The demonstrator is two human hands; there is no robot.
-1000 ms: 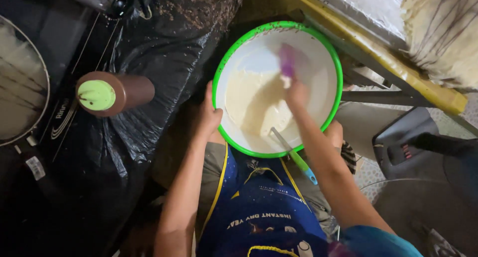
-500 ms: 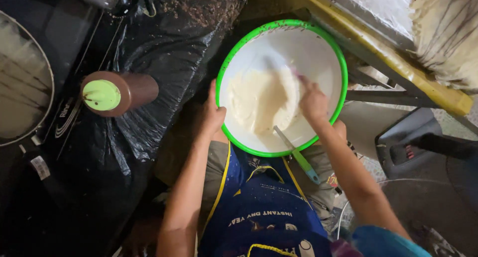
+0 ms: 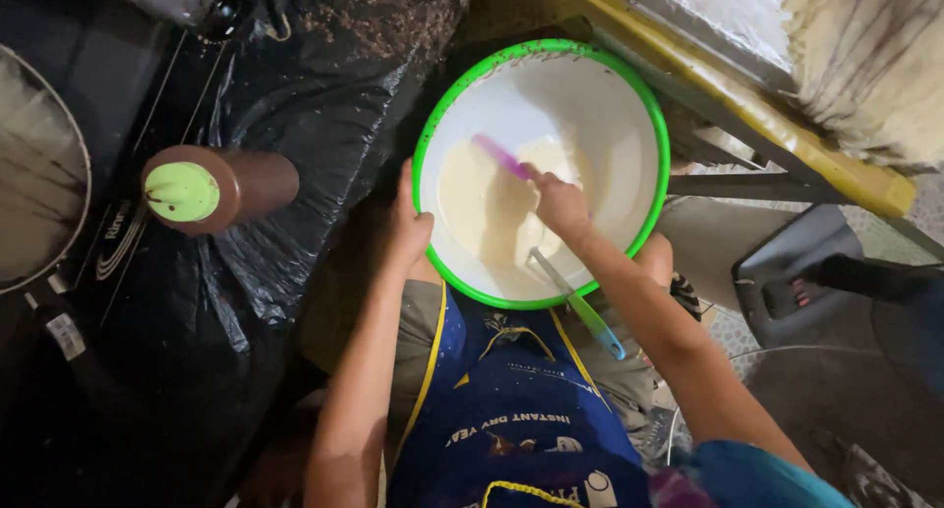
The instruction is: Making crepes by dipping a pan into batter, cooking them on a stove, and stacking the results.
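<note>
Bowl (image 3: 629, 105), white with green rim, is rested on the lap over a blue apron (image 3: 511, 410); pale batter (image 3: 482, 213) is pooled in its near-left part. Left hand (image 3: 408, 223) is clamped over the near-left rim, judged to steady the bowl. Right hand (image 3: 559, 201) is closed round a purple spatula (image 3: 501, 157), blade in the batter. A second, teal-handled tool (image 3: 580, 306) is leaned over the near rim. A brown bottle (image 3: 221, 186) with a green cap is stood well left on black plastic sheeting (image 3: 324, 95).

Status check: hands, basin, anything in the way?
Left hand grips basin rim. Right hand holds purple spatula in batter. Second utensil leans over the near rim.
</note>
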